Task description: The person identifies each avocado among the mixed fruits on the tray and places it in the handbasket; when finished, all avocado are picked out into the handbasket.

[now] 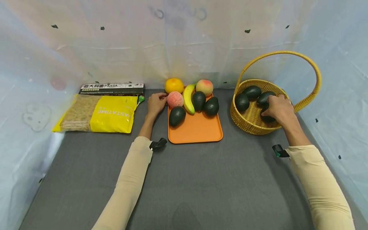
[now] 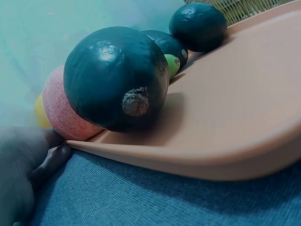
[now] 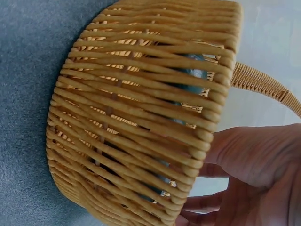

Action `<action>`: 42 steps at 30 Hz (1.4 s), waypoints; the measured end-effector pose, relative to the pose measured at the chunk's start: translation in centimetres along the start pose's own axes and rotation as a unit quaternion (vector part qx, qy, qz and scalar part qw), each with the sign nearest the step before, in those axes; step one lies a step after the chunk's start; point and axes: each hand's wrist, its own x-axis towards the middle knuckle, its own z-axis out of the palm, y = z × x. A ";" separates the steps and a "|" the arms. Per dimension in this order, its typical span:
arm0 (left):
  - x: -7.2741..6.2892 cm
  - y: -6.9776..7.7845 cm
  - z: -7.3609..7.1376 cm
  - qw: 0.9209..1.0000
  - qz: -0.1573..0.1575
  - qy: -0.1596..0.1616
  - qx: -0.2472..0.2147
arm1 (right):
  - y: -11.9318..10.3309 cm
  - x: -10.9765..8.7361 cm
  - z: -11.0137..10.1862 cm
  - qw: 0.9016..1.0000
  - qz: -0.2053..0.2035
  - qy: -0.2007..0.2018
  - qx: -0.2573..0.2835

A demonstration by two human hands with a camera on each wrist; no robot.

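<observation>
My left hand [image 1: 156, 103] is at the left edge of an orange tray [image 1: 198, 131], its thumb and finger pinching the rim beside a pink peach [image 1: 175, 99]. On the tray lie a banana [image 1: 188, 99] and three dark green avocados, one of them [image 1: 177, 116] close to this hand. Over at the right, my right hand [image 1: 280, 108] reaches down inside a wicker basket [image 1: 253, 127] and grips an avocado [image 1: 267, 118], partly hidden under the palm. Other avocados [image 1: 252, 92] lie around it. The basket's wall hides my fingertips in the right wrist view.
An orange [image 1: 173, 86] and a second peach [image 1: 204, 87] sit at the tray's back edge. Left of the tray lies a yellow pasta bag [image 1: 113, 113], with a black pasta box [image 1: 112, 89] behind it. The basket's tall handle [image 1: 317, 76] arches up near the right sheet wall.
</observation>
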 end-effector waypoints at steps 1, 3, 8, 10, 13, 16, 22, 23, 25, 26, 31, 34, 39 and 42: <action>0.0 0.0 0.0 1.000 0.001 0.001 0.000 | 0.0 0.0 0.0 1.000 -0.001 0.002 0.000; 0.0 -0.1 0.1 1.000 0.002 0.002 0.001 | -0.2 -0.2 -0.1 1.000 -0.003 0.005 0.000; 0.0 -0.4 0.0 1.000 -0.002 0.000 0.005 | -0.9 -0.8 -0.5 1.000 -0.014 0.015 0.001; 0.0 -0.4 0.0 1.000 -0.001 0.000 0.004 | -1.3 -1.1 -0.7 1.000 -0.020 0.020 0.003; 0.1 -0.4 -0.1 1.000 0.000 0.003 0.003 | -2.0 -1.6 -1.2 0.999 -0.028 0.031 0.004; 0.1 -0.3 -0.1 1.000 -0.002 0.000 0.004 | -2.8 -2.1 -1.7 0.999 -0.034 0.036 0.005; 0.1 -0.4 -0.1 1.000 0.003 0.000 -0.001 | -4.8 -3.1 -2.7 0.997 -0.059 0.051 -0.001; 0.1 -0.4 -0.1 1.000 0.004 0.002 -0.003 | -5.2 -3.3 -2.8 0.996 -0.064 0.054 -0.004; 0.1 -0.3 -0.1 1.000 0.005 0.002 -0.009 | -5.8 -3.7 -3.1 0.995 -0.075 0.060 -0.007; 0.1 -0.2 -0.2 1.000 0.005 0.001 -0.008 | -6.1 -3.8 -3.2 0.995 -0.080 0.061 -0.007; 0.0 0.1 -0.2 1.000 0.003 0.002 -0.005 | -7.6 -4.4 -3.4 0.994 -0.093 0.055 0.005; 0.0 0.1 -0.1 1.000 0.003 0.001 -0.001 | -8.7 -4.7 -3.3 0.995 -0.094 0.038 0.014; 0.0 0.1 -0.1 1.000 0.000 -0.001 0.005 | -10.8 -5.0 -3.3 0.993 -0.113 -0.003 0.034; 0.0 0.1 -0.1 1.000 0.000 -0.001 0.004 | -12.0 -5.1 -3.4 0.989 -0.133 -0.025 0.051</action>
